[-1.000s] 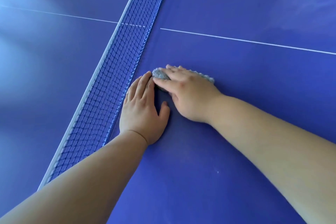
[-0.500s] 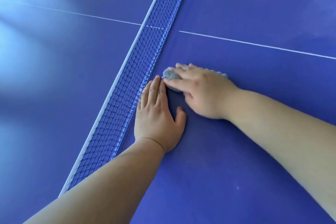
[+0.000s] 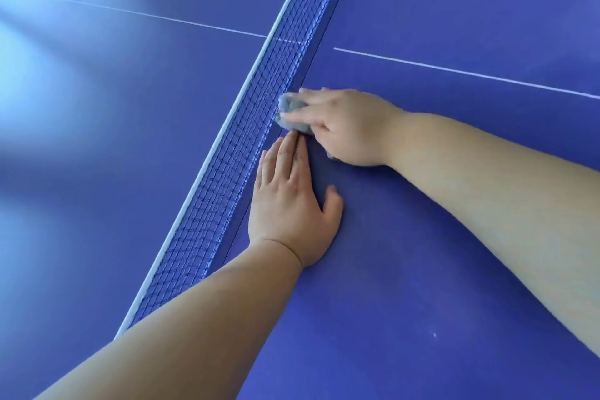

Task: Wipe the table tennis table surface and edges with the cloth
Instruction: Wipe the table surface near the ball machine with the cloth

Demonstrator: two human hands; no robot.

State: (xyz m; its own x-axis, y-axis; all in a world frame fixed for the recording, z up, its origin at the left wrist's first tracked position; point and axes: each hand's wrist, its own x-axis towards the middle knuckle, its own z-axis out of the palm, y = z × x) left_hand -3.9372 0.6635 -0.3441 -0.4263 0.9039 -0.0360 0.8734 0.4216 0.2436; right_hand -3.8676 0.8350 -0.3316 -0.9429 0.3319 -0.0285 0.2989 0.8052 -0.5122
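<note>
Head view: right hand flat on cloth against net, 12 o'clock of flat left hand; mesh snag risk.

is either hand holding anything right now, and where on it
The right hand presses the grey cloth onto the table tennis table, straight fingers laid across its top, beside the net. The left hand lies flat, holding nothing.
</note>
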